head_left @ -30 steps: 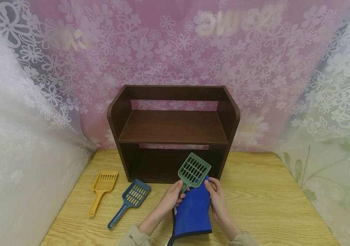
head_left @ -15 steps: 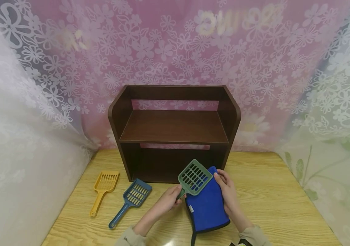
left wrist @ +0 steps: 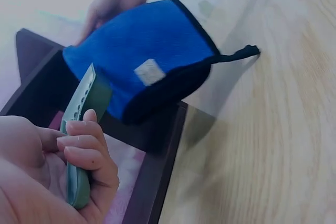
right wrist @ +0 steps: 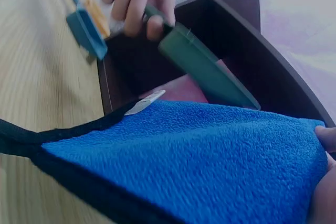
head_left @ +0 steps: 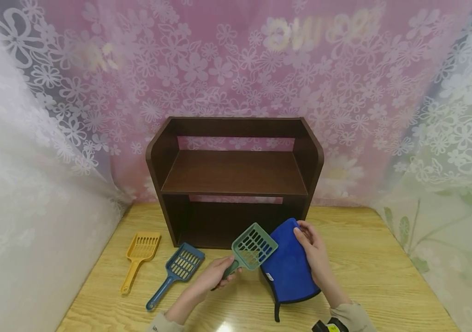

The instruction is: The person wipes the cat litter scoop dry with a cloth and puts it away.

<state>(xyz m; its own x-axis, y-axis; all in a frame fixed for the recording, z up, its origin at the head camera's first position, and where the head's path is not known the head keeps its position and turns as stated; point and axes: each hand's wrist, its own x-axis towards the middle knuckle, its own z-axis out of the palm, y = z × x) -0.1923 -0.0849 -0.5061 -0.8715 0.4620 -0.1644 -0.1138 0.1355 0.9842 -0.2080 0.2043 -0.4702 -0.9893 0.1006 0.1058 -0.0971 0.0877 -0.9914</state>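
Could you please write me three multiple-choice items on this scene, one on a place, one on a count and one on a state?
1. Where does the yellow scoop lie?
A. On the table, left of the blue scoop
B. On the top board of the shelf
C. Under the blue cloth mitt

2. How many slotted scoops are in view?
A. Two
B. Three
C. Four

3. What is the left hand doing?
A. Lying flat on the table
B. Gripping the handle of the green scoop
C. Holding the mitt

Answers:
1. A, the head view shows it flat on the wood, leftmost of the scoops.
2. B, there is one yellow, one blue and one green.
3. B, its fingers curl round the handle, while the right hand holds the mitt at its far end.
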